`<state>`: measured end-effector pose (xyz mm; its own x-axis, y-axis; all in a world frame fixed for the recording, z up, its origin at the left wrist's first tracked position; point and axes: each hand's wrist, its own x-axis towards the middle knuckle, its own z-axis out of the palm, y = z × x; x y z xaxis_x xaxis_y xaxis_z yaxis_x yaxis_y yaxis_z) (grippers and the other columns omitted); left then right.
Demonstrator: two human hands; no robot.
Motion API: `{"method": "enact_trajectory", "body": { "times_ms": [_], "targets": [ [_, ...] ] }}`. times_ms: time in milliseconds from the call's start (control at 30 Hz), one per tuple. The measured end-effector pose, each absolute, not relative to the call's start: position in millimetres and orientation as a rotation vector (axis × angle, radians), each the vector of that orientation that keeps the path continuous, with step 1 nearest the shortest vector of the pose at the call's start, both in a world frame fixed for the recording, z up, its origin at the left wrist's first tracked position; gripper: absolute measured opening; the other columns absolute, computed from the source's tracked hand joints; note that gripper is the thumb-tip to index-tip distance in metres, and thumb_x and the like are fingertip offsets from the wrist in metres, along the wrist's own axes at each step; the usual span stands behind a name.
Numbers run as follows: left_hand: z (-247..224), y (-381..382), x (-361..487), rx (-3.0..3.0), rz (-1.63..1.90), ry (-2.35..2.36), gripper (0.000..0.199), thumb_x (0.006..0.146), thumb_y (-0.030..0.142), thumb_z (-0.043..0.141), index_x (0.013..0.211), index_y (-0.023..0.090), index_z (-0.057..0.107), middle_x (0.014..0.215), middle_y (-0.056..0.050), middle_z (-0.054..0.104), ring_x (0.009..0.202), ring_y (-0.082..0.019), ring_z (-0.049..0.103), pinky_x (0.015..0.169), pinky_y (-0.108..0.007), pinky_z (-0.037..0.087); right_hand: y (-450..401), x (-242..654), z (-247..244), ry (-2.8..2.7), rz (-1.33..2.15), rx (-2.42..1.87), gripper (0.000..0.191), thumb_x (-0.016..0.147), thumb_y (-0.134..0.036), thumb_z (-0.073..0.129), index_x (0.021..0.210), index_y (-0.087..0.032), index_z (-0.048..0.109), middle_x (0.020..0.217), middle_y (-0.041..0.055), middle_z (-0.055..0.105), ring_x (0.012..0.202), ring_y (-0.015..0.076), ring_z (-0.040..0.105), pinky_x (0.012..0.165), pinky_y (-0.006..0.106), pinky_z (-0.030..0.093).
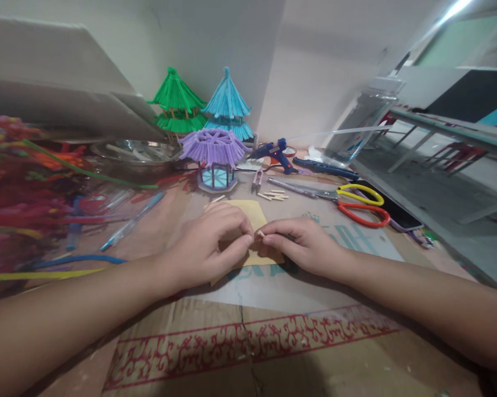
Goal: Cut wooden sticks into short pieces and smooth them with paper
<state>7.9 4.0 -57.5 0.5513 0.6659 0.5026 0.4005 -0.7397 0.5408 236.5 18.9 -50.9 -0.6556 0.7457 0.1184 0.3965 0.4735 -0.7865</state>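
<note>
Over a yellow paper (252,212), my left hand (215,240) and my right hand (302,242) nearly touch at the fingertips. A short pale stick (261,234) shows between the right thumb and forefinger. My left thumb and forefinger are pinched together; whatever they may hold is hidden. Just beyond the paper lie several short pale sticks (275,195). Behind my left hand stands a small pavilion with a purple roof (215,148) and a pale blue base.
Green (177,102) and blue (228,105) roofed pavilions stand at the back, beside a metal bowl (136,157). A glue gun (275,154), scissors (339,196) and a phone (393,212) lie right. Colourful craft stems (28,204) crowd the left.
</note>
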Motion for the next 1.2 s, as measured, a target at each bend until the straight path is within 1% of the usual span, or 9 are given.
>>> {"method": "enact_trajectory", "body": {
  "times_ms": [100,167,267,333,500,700,867,1033,1200],
  "targets": [
    [-58.2,3.4,7.8,2.532,0.951,0.757,0.026,0.100,0.026,0.049,0.079,0.020,0.062,0.083,-0.002,0.067,0.086,-0.018,0.059,0.085,-0.037,0.041,19.2,236.6,-51.0,-2.277,1.010,-0.939,0.026,0.099,-0.031,0.055,0.102,-0.017,0.077,0.088,0.0047,0.080,0.076,0.0150,0.073,0.071,0.025,0.055],
    [-60.0,3.7,8.0,2.548,0.961,0.786,0.023,0.100,0.029,0.053,0.081,0.020,0.063,0.084,-0.001,0.067,0.086,-0.018,0.059,0.085,-0.037,0.041,19.1,236.5,-50.6,-2.286,0.990,-0.930,0.025,0.098,-0.030,0.056,0.101,-0.018,0.077,0.088,0.0044,0.080,0.077,0.0149,0.073,0.072,0.025,0.055],
    [-63.0,5.6,8.0,2.483,1.035,0.948,0.016,0.098,0.034,0.061,0.090,0.021,0.065,0.088,-0.001,0.069,0.087,-0.019,0.061,0.083,-0.035,0.043,18.4,236.1,-49.6,-2.299,1.003,-0.909,0.026,0.099,-0.029,0.055,0.102,-0.017,0.078,0.084,0.0039,0.079,0.074,0.0138,0.072,0.070,0.024,0.054],
    [-64.1,7.2,7.6,2.468,1.063,0.974,0.016,0.098,0.036,0.063,0.092,0.022,0.066,0.089,-0.001,0.070,0.088,-0.019,0.062,0.083,-0.035,0.043,18.0,235.7,-48.9,-2.302,1.016,-0.891,0.026,0.099,-0.029,0.056,0.102,-0.017,0.078,0.083,0.0042,0.079,0.073,0.0136,0.072,0.069,0.023,0.054],
    [-63.3,8.5,6.9,2.485,1.066,0.906,0.014,0.098,0.032,0.064,0.092,0.020,0.067,0.089,0.000,0.069,0.089,-0.018,0.062,0.084,-0.033,0.042,18.3,235.3,-48.7,-2.317,0.994,-0.867,0.023,0.098,-0.027,0.058,0.099,-0.017,0.078,0.084,0.0038,0.080,0.074,0.0133,0.072,0.070,0.022,0.054],
    [-63.5,7.6,7.2,2.485,1.071,0.895,0.014,0.099,0.031,0.063,0.092,0.020,0.068,0.089,0.000,0.069,0.090,-0.017,0.061,0.084,-0.032,0.042,18.5,235.1,-49.5,-2.288,1.007,-0.884,0.022,0.097,-0.026,0.058,0.100,-0.015,0.076,0.082,0.0042,0.079,0.073,0.0126,0.072,0.069,0.021,0.054],
    [-62.7,7.5,7.1,2.477,1.079,0.898,0.014,0.099,0.030,0.063,0.091,0.020,0.068,0.088,0.001,0.069,0.088,-0.017,0.061,0.083,-0.032,0.042,18.2,234.5,-49.3,-2.282,1.010,-0.885,0.021,0.097,-0.026,0.059,0.100,-0.015,0.076,0.082,0.0040,0.079,0.073,0.0126,0.072,0.068,0.021,0.054],
    [-64.3,8.3,7.1,2.478,1.081,0.904,0.013,0.097,0.030,0.065,0.091,0.020,0.068,0.089,0.000,0.069,0.089,-0.017,0.061,0.084,-0.033,0.042,18.2,235.8,-50.4,-2.280,0.912,-0.900,0.017,0.095,-0.025,0.063,0.095,-0.016,0.077,0.083,0.0032,0.079,0.072,0.0125,0.072,0.068,0.021,0.053],
    [-65.2,8.6,7.6,2.477,1.095,0.891,0.006,0.094,0.023,0.065,0.090,0.019,0.067,0.090,0.000,0.068,0.089,-0.016,0.061,0.084,-0.032,0.042,17.9,236.3,-51.5,-2.295,0.853,-0.892,0.016,0.095,-0.025,0.064,0.094,-0.017,0.077,0.085,0.0035,0.079,0.075,0.0131,0.071,0.069,0.022,0.052]
  ]
}}
